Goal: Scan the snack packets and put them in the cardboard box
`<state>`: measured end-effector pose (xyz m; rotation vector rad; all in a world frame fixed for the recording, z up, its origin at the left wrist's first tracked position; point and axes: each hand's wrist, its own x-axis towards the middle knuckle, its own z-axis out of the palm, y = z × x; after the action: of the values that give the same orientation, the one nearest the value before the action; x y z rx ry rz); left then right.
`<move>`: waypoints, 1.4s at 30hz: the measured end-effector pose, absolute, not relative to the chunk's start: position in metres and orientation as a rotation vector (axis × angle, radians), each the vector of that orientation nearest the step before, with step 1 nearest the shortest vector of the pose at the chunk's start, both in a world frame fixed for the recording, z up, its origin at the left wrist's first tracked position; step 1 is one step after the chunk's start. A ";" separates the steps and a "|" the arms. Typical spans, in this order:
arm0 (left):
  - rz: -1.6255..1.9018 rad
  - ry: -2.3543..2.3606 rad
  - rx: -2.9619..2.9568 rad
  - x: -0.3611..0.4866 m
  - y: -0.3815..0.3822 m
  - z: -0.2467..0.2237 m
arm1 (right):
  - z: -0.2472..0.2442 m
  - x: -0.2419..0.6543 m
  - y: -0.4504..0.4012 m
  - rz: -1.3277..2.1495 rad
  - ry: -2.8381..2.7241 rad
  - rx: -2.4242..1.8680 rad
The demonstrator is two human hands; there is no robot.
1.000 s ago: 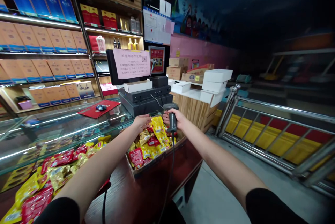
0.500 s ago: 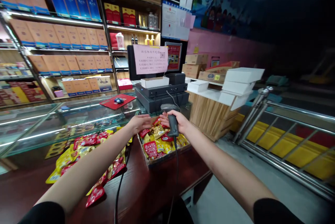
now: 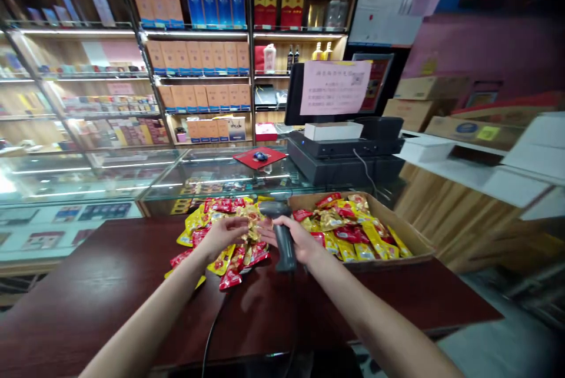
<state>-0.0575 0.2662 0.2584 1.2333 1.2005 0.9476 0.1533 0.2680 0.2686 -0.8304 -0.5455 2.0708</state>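
My right hand (image 3: 302, 239) holds a dark grey corded barcode scanner (image 3: 286, 249), thumb over its handle and the other fingers stretched out behind it to the left. Facing it, my left hand (image 3: 223, 233) hovers with fingers extended and apart, and I see nothing in its grip. Beneath and around the left hand lies a loose pile of red, yellow and gold snack packets (image 3: 233, 266). More such packets fill a shallow cardboard box (image 3: 417, 244) just right of the scanner.
A dark red-brown table (image 3: 110, 284) bears the pile and box. Behind stand a glass display counter (image 3: 161, 175), a mouse (image 3: 260, 156) on a red mat and a monitor (image 3: 295, 95) with a paper sheet. A black cable (image 3: 209, 337) runs over the table's front.
The view has swung left. Both hands have moved leftward from over the box to the loose packets, the scanner still in my right hand and my left hand still open.
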 end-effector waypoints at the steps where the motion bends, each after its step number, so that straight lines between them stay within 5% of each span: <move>1: 0.965 1.260 1.295 -0.066 0.260 0.250 | 0.262 0.144 0.264 2.089 -0.546 -0.844; 10: 0.921 1.869 1.673 -0.089 0.228 0.176 | 0.198 0.083 0.242 2.137 -0.411 -0.919; 20: 0.800 2.048 1.700 -0.080 0.228 0.167 | 0.186 0.066 0.257 2.157 -0.370 -0.936; 34: 1.104 1.101 0.903 -0.093 0.229 0.200 | 0.213 0.090 0.248 2.016 -0.571 -0.795; 42: 0.850 1.175 1.160 -0.086 0.236 0.228 | 0.219 0.125 0.251 1.665 -0.717 -1.012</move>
<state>-0.0861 0.2357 0.2283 1.1599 1.1751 0.8497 0.1251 0.2506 0.2189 -1.0123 -0.7170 1.6654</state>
